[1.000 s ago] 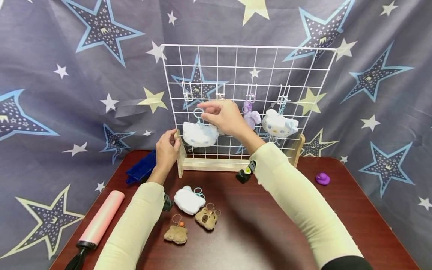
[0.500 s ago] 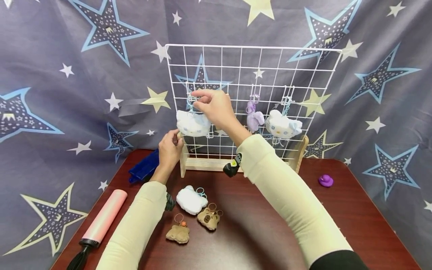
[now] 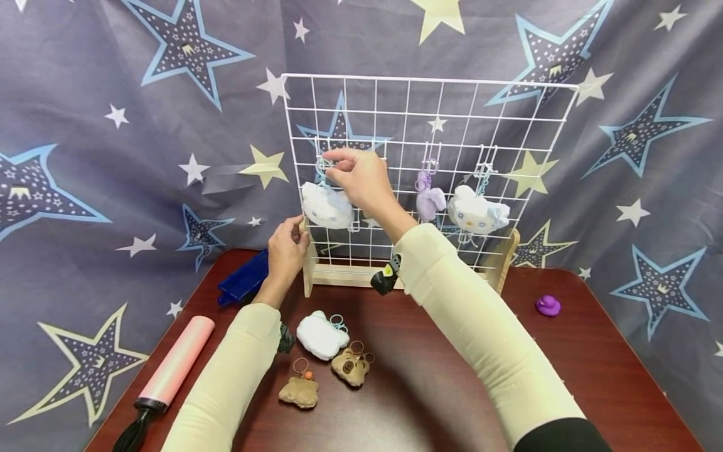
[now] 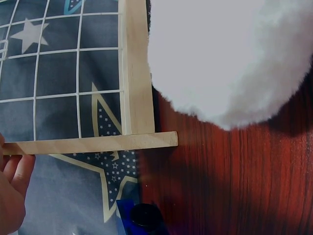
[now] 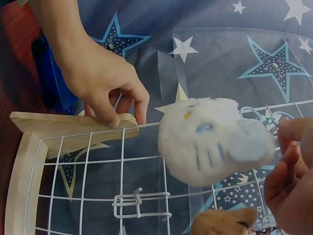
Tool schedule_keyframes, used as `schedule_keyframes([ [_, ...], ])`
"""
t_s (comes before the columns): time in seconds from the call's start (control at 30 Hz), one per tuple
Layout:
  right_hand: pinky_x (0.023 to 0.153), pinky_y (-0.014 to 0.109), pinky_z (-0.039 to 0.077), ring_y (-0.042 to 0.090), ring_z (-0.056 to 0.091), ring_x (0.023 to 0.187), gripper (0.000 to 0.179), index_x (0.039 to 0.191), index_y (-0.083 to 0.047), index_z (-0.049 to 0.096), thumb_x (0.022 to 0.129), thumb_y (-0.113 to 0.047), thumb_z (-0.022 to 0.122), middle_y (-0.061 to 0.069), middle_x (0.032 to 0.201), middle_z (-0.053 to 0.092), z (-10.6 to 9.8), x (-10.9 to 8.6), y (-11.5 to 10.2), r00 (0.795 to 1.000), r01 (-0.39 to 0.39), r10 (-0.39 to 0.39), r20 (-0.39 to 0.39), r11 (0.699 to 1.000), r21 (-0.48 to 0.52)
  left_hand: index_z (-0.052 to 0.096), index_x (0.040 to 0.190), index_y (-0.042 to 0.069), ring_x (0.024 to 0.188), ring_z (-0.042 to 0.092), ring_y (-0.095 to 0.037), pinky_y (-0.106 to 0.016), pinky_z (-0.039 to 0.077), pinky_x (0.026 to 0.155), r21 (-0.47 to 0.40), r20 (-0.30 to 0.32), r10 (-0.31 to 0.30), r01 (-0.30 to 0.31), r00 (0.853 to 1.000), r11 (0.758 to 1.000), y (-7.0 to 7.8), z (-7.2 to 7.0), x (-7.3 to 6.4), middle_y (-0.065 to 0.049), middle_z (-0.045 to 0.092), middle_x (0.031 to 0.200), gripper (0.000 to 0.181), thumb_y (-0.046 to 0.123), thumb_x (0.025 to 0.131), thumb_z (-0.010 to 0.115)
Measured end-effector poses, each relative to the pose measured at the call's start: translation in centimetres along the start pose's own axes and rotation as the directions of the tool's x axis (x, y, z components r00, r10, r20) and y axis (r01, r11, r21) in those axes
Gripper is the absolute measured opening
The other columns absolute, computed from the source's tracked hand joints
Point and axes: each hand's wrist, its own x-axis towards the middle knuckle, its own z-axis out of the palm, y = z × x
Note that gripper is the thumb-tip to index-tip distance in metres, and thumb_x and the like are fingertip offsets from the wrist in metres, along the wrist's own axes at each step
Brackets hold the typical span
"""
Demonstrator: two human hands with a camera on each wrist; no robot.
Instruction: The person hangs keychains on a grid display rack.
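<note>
My right hand (image 3: 364,179) pinches the light-blue key ring (image 5: 261,116) of a white plush cat-head keychain (image 3: 327,206) in front of the wire grid's left side. The ring is at a white hook (image 3: 318,150); the fingers partly cover it, so I cannot tell whether it is on. With thumb and fingers my left hand (image 3: 287,250) grips the wooden side post (image 5: 73,127) of the stand. A purple plush keychain (image 3: 430,199) and another white cat-head keychain (image 3: 479,210) hang farther right. A brown plush (image 5: 222,223) shows below in the right wrist view.
On the table lie a white plush keychain (image 3: 322,336) and two brown ones, a bear face (image 3: 350,367) and another (image 3: 299,392). A pink hand pump (image 3: 179,358) and a blue object (image 3: 244,276) are at left. A purple rubber duck (image 3: 548,306) sits at right.
The right hand has raised the white plush keychain up and slightly left, bringing its ring to the left hook. The left hand keeps its grip on the post.
</note>
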Motion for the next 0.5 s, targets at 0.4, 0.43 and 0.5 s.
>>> schedule_keyframes([
  [0.4,0.07,0.023,0.05,0.005,0.058,0.065,0.039,0.128,-0.027,0.071,0.09,-0.026,0.077,-0.003,0.123,0.075,0.18,-0.26,0.58,0.999,0.015,-0.016,-0.029,0.999,-0.04,0.07,0.125,0.007,0.096,0.073,-0.035,-0.047,0.058,0.088,-0.01,-0.024,-0.008,0.008,1.0,1.0,0.05,0.15,-0.06,-0.02,0.071,0.106,0.037,0.004,0.088,0.07],
  [0.43,0.076,0.024,0.052,0.007,0.063,0.073,0.039,0.129,-0.026,0.071,0.09,-0.026,0.077,-0.002,0.124,0.075,0.08,-0.34,0.68,0.999,0.023,-0.024,-0.028,0.999,-0.037,0.07,0.125,0.007,0.095,0.073,-0.035,-0.047,0.058,0.088,-0.01,-0.028,-0.007,0.007,1.0,1.0,0.05,0.15,-0.04,-0.02,0.071,0.106,0.037,0.004,0.088,0.071],
  [0.5,0.088,0.027,0.055,0.011,0.069,0.092,0.038,0.129,-0.024,0.071,0.091,-0.025,0.076,0.0,0.124,0.075,-0.11,-0.49,0.86,0.999,0.046,-0.046,-0.023,0.999,-0.025,0.07,0.125,0.007,0.095,0.073,-0.035,-0.047,0.058,0.089,-0.008,-0.026,-0.006,0.006,1.0,1.0,-0.01,0.12,-0.01,-0.02,0.071,0.105,0.037,0.004,0.088,0.07],
])
